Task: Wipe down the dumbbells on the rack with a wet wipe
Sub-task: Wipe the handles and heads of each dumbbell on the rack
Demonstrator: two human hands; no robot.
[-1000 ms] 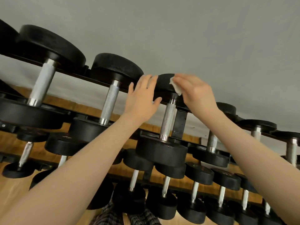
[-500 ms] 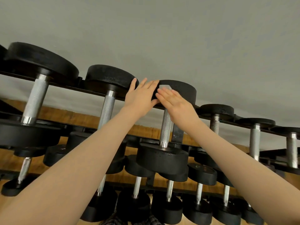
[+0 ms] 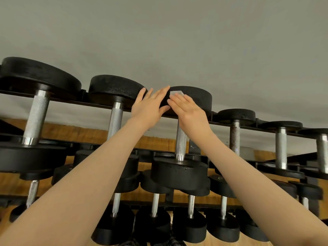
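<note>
Wet wipe [image 3: 175, 93]: a small white corner shows at the right hand's fingertips, flat against the rim of the far head of the 3rd dumbbell from the left on the top tier.
Dumbbell being wiped [image 3: 193, 99]: lies front to back on the top tier, far black head at the wall side, knurled handle [image 3: 181, 139] running down to its near head [image 3: 179, 172].
Right hand [image 3: 188, 110]: fingers straight and together, pressing the wipe onto the head's rim.
Left hand [image 3: 150, 105]: fingers straight and slightly spread, resting on the left edge of the same head, thumb tucked below; it seems to steady the weight.
Change: 1 second ago the right hand pinched the wipe bunched up on the right side of the head; now it lies flat under straight fingers further left, next to the left hand. The left hand has stayed on the head's left edge.
Meaning: the rubbing pass over this far head looks under way; its handle and near head, and the neighbours, probably remain.
Rack [image 3: 92, 103]: the only holder here, 3 tiers in view, each carrying a row of black dumbbells, larger toward the left.
Neighbours: a bigger dumbbell [image 3: 115, 89] just left, a smaller one [image 3: 236, 115] just right.
Behind: a grey wall [image 3: 177, 41].
</note>
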